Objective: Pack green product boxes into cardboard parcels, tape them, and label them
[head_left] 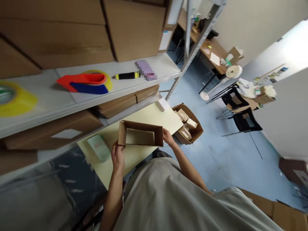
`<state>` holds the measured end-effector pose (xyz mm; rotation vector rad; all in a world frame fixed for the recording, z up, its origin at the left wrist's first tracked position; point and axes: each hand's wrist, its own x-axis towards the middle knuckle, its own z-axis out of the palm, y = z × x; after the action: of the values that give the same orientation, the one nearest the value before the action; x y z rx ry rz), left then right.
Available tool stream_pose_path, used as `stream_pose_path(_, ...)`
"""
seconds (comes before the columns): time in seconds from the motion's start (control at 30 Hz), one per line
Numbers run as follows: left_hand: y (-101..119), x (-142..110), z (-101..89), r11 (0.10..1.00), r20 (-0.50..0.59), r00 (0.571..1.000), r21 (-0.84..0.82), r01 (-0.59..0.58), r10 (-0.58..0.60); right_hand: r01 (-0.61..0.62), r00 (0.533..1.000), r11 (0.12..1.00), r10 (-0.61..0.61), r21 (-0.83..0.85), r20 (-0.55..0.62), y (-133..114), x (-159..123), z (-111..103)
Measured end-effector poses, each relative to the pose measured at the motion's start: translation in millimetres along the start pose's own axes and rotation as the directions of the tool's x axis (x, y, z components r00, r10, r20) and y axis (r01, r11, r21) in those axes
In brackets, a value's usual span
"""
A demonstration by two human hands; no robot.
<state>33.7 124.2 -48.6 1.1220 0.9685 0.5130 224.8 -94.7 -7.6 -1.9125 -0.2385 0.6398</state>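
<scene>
A small brown cardboard box (158,134) is held over the pale yellow board (166,120). Its top is open, and the board's colour shows through the inside, so the bottom looks open too. My left hand (117,155) grips its near left corner with the fingers closed on the wall. At the right end, my right hand (168,137) holds the short wall, its fingertips partly hidden. To the left of my left hand lies a pale green box (98,147) on the board. A small white box (163,104) rests near the board's far edge.
On the shelf (91,102) lie a red and blue tape dispenser (84,82), a yellow tape roll (16,98), a black and yellow cutter (126,76) and a purple blurred item (146,69). A large carton (196,133) with several small boxes stands on the floor. Chairs (247,120) stand right.
</scene>
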Motion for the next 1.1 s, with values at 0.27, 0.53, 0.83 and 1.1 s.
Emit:
stream_pose_path(0.27, 42, -27, -17.1, 0.926, -0.154, 0.985, 0.377, -0.019, 0.083, 0.136, 0.962, 0.977, -0.092, -0.161, 0.255, -23, 24, -16)
stream_pose_path(0.53, 69, -54, 17.4, 0.639, -0.202, 0.942, 0.769, -0.017, 0.269, 0.447, 0.883, 0.749, -0.284, -0.489, 0.374, -42, 63, -26)
stream_pose_path(0.83, 58, -77, 75.9, 0.582, -0.043, 0.987, 0.812, -0.055, 0.153, 0.6, 0.732, 0.706, -0.294, -0.377, 0.614, -46, 83, -26)
stream_pose_path(1.1, 44, -73, 73.8, 0.531, 0.046, 0.995, 0.843, -0.086, 0.088, 0.743, 0.455, 0.629, -0.224, -0.229, 0.862, -36, 104, -55)
